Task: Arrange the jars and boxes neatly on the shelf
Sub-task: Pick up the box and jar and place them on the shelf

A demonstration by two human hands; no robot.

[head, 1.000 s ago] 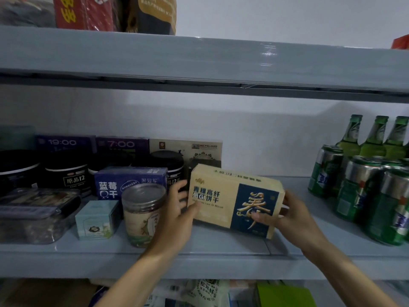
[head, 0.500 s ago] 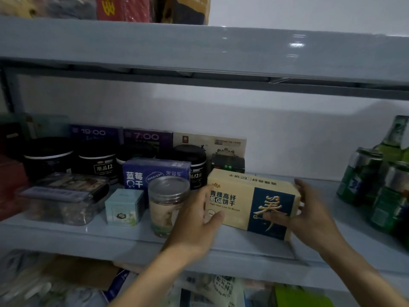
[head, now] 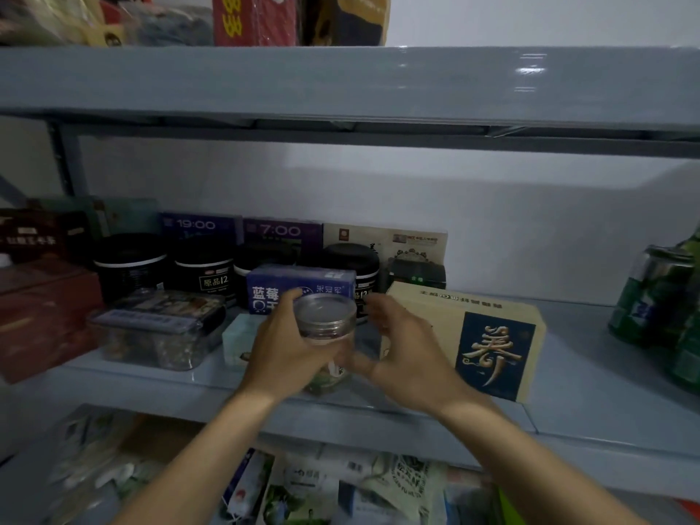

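Observation:
A clear jar (head: 325, 322) with a see-through lid stands near the front of the grey middle shelf (head: 591, 407). My left hand (head: 286, 344) is wrapped around its left side. My right hand (head: 407, 348) hovers at its right side with fingers spread, blurred, and contact with the jar cannot be made out. Right of the hands, a beige and navy biscuit box (head: 488, 342) lies on the shelf. Just behind the jar sits a blue box (head: 299, 284); a small pale teal box (head: 238, 337) is to the jar's left.
Black jars (head: 130, 263) and purple boxes (head: 200, 227) line the back. A clear plastic container (head: 155, 327) and dark red boxes (head: 41, 312) fill the left. Green cans (head: 659, 293) stand at the right. The upper shelf (head: 341, 81) hangs close overhead. Packets lie below.
Both hands left the biscuit box. The left hand moved onto the clear jar, the right hand came across beside it. The view shifted left.

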